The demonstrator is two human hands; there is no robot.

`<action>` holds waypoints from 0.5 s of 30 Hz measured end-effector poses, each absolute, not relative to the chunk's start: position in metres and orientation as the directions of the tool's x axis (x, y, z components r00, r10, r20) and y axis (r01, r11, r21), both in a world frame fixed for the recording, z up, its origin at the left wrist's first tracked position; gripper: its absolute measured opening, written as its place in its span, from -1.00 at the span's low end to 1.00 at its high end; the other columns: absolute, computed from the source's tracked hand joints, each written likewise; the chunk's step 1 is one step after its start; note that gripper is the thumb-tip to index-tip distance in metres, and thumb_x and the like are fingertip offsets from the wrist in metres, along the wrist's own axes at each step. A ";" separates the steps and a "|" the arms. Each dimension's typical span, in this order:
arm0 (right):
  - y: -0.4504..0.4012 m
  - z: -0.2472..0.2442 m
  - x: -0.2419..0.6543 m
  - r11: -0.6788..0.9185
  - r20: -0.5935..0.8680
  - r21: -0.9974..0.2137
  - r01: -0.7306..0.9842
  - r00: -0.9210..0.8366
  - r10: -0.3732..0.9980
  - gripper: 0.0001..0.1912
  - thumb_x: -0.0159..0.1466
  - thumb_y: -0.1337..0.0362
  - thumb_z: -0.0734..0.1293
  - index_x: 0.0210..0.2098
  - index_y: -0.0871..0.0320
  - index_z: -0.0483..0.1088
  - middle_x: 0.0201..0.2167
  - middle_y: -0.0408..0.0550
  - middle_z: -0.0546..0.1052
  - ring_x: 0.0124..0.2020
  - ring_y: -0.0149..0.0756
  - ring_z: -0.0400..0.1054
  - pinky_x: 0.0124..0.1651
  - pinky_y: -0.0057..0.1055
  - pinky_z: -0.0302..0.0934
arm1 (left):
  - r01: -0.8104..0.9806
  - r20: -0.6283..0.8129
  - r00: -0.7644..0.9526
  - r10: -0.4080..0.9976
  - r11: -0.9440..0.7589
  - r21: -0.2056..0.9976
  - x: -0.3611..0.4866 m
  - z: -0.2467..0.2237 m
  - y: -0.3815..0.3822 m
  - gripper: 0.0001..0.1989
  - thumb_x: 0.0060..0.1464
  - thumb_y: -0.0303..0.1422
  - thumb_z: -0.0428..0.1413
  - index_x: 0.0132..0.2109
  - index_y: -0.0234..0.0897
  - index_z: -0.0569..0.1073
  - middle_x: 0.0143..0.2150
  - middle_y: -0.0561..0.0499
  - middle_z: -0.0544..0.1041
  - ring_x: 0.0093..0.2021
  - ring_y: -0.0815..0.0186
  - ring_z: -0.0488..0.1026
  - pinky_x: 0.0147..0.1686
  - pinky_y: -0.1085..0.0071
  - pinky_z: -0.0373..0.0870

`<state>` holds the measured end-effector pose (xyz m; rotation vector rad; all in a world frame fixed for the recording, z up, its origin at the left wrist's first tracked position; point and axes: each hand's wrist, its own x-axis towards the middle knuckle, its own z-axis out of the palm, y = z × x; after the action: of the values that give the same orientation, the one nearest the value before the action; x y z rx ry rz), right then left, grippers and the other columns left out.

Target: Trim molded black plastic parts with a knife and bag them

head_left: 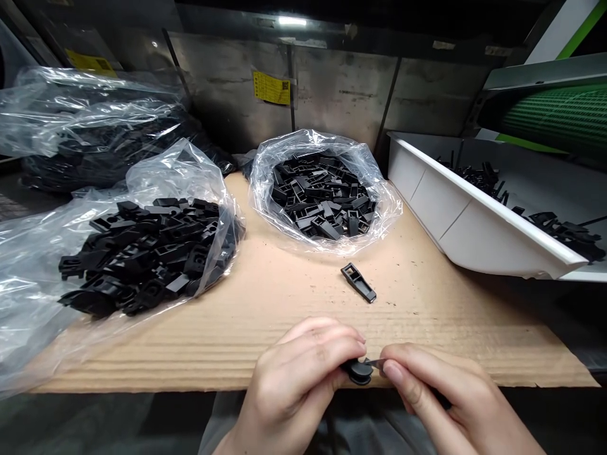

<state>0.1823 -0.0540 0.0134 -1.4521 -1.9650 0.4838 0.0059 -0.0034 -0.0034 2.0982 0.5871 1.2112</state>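
Near the front edge of the cardboard sheet, my left hand is closed around a black plastic part whose rounded end sticks out past the fingertips. My right hand pinches a small thin dark blade-like piece between thumb and forefinger; its tip touches or lies very close to the black part. Beyond the hands, a single long black part with openings lies on the cardboard.
Open clear bags of black parts stand at the left and the back middle. More bags are stacked at the back left. A white tray with black pieces is at the right, below a green roller.
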 end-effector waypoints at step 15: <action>-0.059 0.013 0.196 0.003 -0.038 -0.953 0.304 -0.130 0.991 -0.88 0.05 0.17 0.35 -0.38 -0.02 0.47 -0.57 -0.24 0.46 -0.59 -0.51 0.33 -0.50 -0.68 0.25 | 0.077 0.536 0.504 0.677 -0.653 0.753 0.005 -0.002 -0.005 -0.71 0.00 -0.66 0.04 -0.16 -0.26 0.43 -0.25 -0.03 0.53 -0.22 0.27 0.46 -0.19 0.43 0.38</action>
<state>0.1963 -0.0587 0.0133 -1.3816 -1.5309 1.1609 0.0052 -0.0048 -0.0016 2.0708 0.6151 1.1388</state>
